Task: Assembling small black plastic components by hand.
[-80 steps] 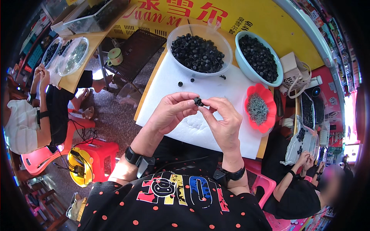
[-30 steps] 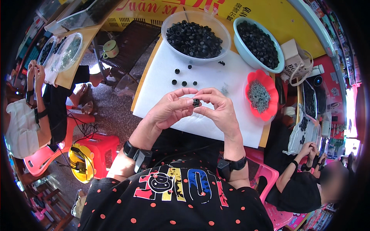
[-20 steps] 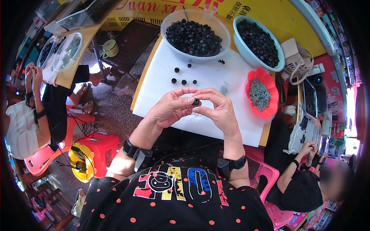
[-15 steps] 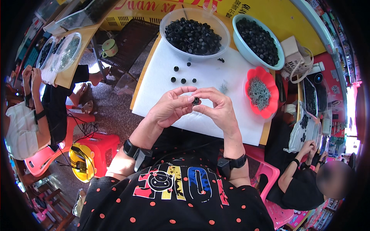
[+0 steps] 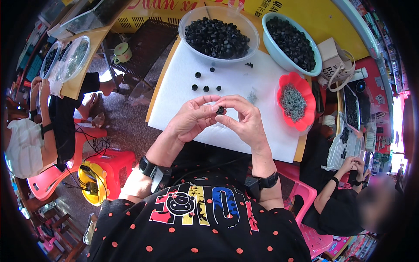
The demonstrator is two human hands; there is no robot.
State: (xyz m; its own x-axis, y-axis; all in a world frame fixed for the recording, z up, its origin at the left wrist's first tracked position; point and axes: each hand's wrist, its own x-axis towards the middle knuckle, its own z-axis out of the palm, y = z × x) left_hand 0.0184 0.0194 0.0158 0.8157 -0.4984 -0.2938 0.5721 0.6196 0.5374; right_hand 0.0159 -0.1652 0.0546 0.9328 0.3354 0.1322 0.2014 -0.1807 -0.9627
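Two hands meet above the white sheet (image 5: 244, 87), held close to the chest so the work sits right under the eyes. Left hand (image 5: 190, 118) and right hand (image 5: 246, 120) both pinch one small black ring-shaped piece (image 5: 221, 110) between thumb and fingertips; other fingers curl loosely.

Stock is laid in reach along the far edge: clear bowl (image 5: 251, 41) and pale blue bowl (image 5: 279, 54), both heaped with matte black caps. Red scalloped dish (image 5: 283, 113) at right holds thin grey wire bits, probably springs; too small to tell.

Loose black pieces (image 5: 206, 83) lie scattered on the sheet just beyond the hands.

Co-workers sit at both sides.
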